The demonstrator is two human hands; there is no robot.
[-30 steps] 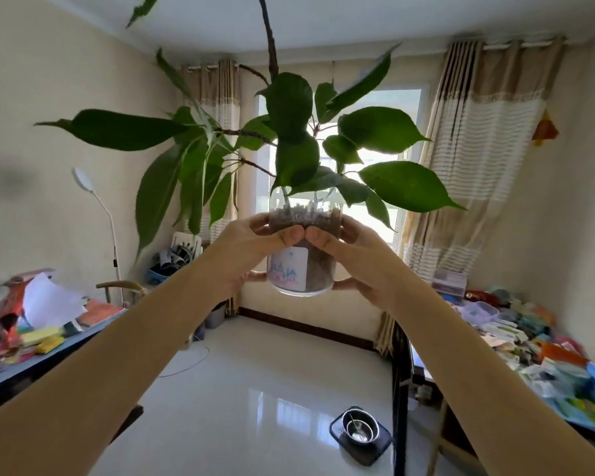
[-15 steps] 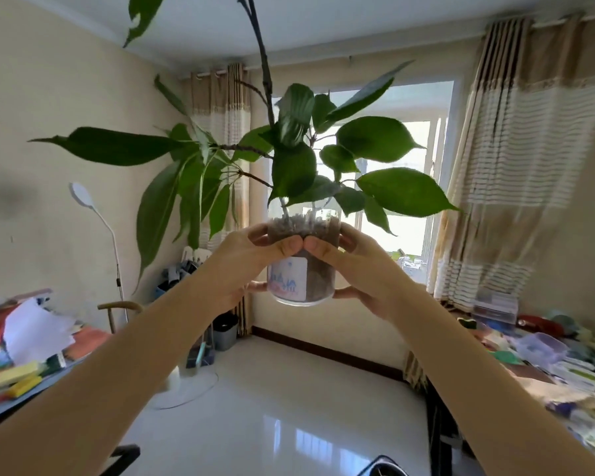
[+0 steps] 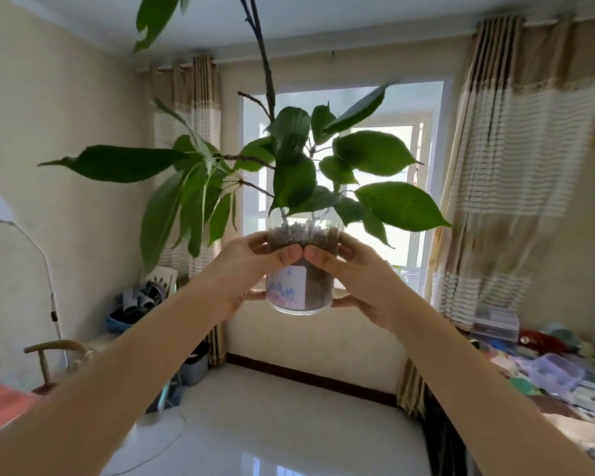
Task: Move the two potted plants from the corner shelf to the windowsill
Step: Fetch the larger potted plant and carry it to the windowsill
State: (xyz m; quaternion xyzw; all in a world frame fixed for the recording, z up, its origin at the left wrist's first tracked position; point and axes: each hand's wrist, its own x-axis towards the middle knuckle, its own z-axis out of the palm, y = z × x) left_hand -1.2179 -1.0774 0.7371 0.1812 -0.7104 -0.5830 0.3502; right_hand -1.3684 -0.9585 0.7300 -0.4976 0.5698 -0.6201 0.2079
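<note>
A window [image 3: 375, 187] is standing straight ahead in the far wall, and striped curtains [image 3: 516, 187] are hanging at both of its sides. At the left wall a white floor lamp [image 3: 0, 209] is bending over a wooden chair [image 3: 54, 348], and a dark bin [image 3: 194, 367] is sitting on the glossy floor [image 3: 272, 424] below the left curtain. At the right side a bench [image 3: 547, 389] is carrying many boxes and papers. Between the person and the window the floor is lying free.

The potted plant [image 3: 301, 269] is being held in the air at arm's length, in front of the lower part of the window. It is a clear jar filled with dark soil and with a white label on the front. The left hand [image 3: 246, 273] and the right hand [image 3: 361, 280] are wrapping the jar from both sides. The two thumbs are pressing on the front under the rim and their tips are almost touching, and the other fingers [image 3: 340, 300] are curling around behind and near the bottom. The broad green leaves are spreading above both hands, and a thin stem is rising out of the top of the view.

Compared with half a second ago, the window is appearing larger and more central, and the bench at the right is showing more. The grip on the jar is staying the same.
</note>
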